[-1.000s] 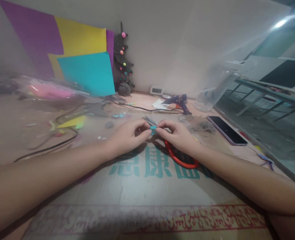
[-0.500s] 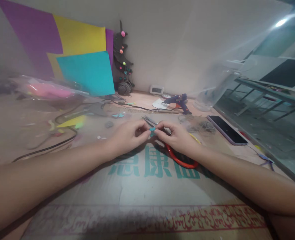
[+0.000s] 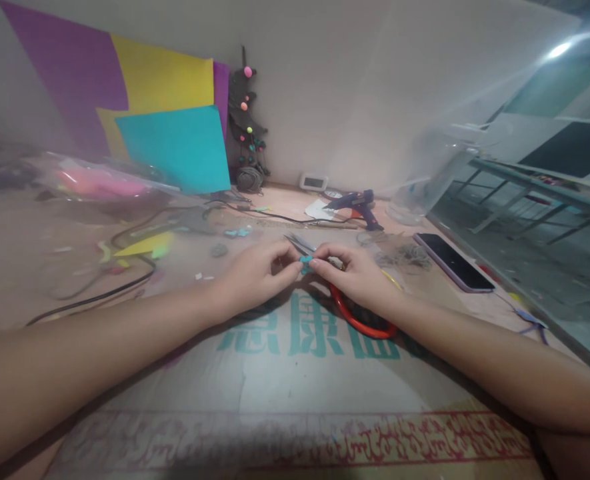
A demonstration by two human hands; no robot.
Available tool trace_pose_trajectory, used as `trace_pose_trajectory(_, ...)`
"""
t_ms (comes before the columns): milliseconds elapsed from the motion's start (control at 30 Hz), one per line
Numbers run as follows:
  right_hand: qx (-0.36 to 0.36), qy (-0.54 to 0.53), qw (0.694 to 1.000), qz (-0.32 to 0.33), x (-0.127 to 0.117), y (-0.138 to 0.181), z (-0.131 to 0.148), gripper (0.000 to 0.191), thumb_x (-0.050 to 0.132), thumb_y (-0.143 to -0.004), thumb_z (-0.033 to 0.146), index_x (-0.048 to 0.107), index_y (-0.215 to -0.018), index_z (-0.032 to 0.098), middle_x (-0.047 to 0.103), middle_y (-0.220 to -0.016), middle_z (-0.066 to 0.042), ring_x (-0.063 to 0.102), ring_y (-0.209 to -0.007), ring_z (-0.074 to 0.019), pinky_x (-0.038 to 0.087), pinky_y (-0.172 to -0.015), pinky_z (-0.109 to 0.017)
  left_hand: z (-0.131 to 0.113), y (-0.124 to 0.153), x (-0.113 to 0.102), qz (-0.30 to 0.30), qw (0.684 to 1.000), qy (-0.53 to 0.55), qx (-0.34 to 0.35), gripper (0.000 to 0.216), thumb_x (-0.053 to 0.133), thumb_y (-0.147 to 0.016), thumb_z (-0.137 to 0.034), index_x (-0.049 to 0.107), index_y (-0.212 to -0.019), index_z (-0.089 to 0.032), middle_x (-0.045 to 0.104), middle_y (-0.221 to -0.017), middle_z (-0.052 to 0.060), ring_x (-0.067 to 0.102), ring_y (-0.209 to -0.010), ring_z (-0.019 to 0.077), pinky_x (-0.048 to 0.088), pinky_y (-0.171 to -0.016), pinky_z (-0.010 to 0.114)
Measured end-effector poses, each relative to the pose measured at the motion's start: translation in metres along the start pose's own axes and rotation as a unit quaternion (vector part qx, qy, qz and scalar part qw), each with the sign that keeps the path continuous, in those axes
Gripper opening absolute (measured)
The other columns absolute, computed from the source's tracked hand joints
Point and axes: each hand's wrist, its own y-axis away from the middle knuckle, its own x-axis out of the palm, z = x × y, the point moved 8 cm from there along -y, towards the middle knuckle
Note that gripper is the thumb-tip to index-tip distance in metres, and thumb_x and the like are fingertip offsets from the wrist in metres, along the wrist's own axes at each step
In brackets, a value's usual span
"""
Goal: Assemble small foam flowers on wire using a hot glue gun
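And here, at the centre of the printed board [image 3: 275, 387], a small teal piece [image 3: 306, 262] is being worked between two sets of fingertips! It is held just above the board, in front of the person, with the scissors close by. On one side it is pinched by thumb and forefinger of the left hand [image 3: 257, 270]; on the other, the same pinch is applied by the right hand [image 3: 352, 270]. Neither grip is slack, and nothing else is seen to be grasped. Whether the piece is folded or layered cannot be told, so much of it is covered

The scissors [image 3: 351, 322] are left lying: blades pointed away beyond the hands, red handle looped out beneath the right one. Teal scraps [image 3: 238, 232] are spotted further back, a glue gun [image 3: 357, 202] is rested near the wall, and a phone [image 3: 455, 263] is laid out to the right, beside a tangle of grey yarn [image 3: 415, 255]

The step in hand is judged to be fine shaping or lining up by fingertip. For the next move, a light, even pinch seems to be called for, both edges kept controlled, so that the little piece is neither creased nor dropped, and the blades just beyond are not brushed
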Motion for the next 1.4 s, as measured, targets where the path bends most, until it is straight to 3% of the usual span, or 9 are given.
trace_pose_trajectory(267,-0.023,0.041,0.999,-0.007,-0.0001,0.0008,0.0033,0.018,0.059,-0.088,0.033,0.066,-0.079,0.019,0.065,-0.072,0.002,0.057,-0.068,-0.0126,0.042,-0.065,-0.023,0.0009,-0.0005,0.0030,0.010,1.000,-0.005,0.009,0.021,0.051,-0.090,-0.032,0.066,-0.086,-0.018,0.071,-0.084,0.002,0.061,-0.075,0.0159,0.042,-0.067,0.027)
trace_pose_trajectory(600,-0.019,0.008,1.000,-0.014,-0.0031,0.0016,-0.0012,0.036,0.045,-0.098,0.039,0.063,-0.076,0.017,0.063,-0.070,0.000,0.058,-0.067,-0.0126,0.043,-0.065,-0.024,0.0061,-0.0042,0.0022,-0.002,1.000,0.004,-0.022,0.022,0.053,-0.088,-0.036,0.063,-0.081,-0.017,0.067,-0.079,0.002,0.058,-0.071,0.0153,0.041,-0.064,0.027)
trace_pose_trajectory(833,-0.007,0.000,1.000,-0.018,-0.0020,0.0004,0.0008,0.020,0.061,-0.087,0.037,0.069,-0.088,0.019,0.071,-0.081,-0.001,0.063,-0.073,-0.0147,0.048,-0.067,-0.025,0.0049,-0.0025,0.0031,0.003,1.000,0.001,-0.026,0.027,0.053,-0.089,-0.041,0.064,-0.079,-0.018,0.068,-0.077,0.002,0.059,-0.071,0.0159,0.040,-0.063,0.027)
trace_pose_trajectory(1067,0.001,0.018,1.000,-0.026,-0.0040,0.0012,0.0018,0.021,0.059,-0.089,0.036,0.068,-0.081,0.019,0.069,-0.076,0.000,0.061,-0.070,-0.0143,0.045,-0.065,-0.025,0.0091,-0.0030,0.0062,0.021,1.000,0.005,-0.017,0.025,0.053,-0.091,-0.040,0.067,-0.089,-0.018,0.069,-0.083,0.002,0.060,-0.075,0.0165,0.041,-0.066,0.028)
trace_pose_trajectory(1333,-0.007,-0.014,1.000,-0.015,-0.0025,-0.0001,-0.0024,0.035,0.047,-0.096,0.042,0.063,-0.078,0.017,0.063,-0.071,0.000,0.058,-0.067,-0.0128,0.044,-0.064,-0.024,0.0062,-0.0031,0.0000,-0.002,1.000,0.013,-0.022,0.026,0.052,-0.092,-0.038,0.065,-0.084,-0.018,0.068,-0.081,0.002,0.059,-0.074,0.0164,0.041,-0.068,0.028)
trace_pose_trajectory(1400,-0.003,-0.027,1.000,-0.014,-0.0020,0.0001,-0.0032,0.030,0.050,-0.094,0.042,0.065,-0.083,0.017,0.066,-0.075,0.000,0.060,-0.070,-0.0134,0.045,-0.066,-0.024,0.0063,-0.0034,-0.0013,-0.008,0.999,0.013,-0.029,0.026,0.052,-0.091,-0.039,0.065,-0.083,-0.018,0.068,-0.081,0.002,0.059,-0.075,0.0167,0.041,-0.068,0.028)
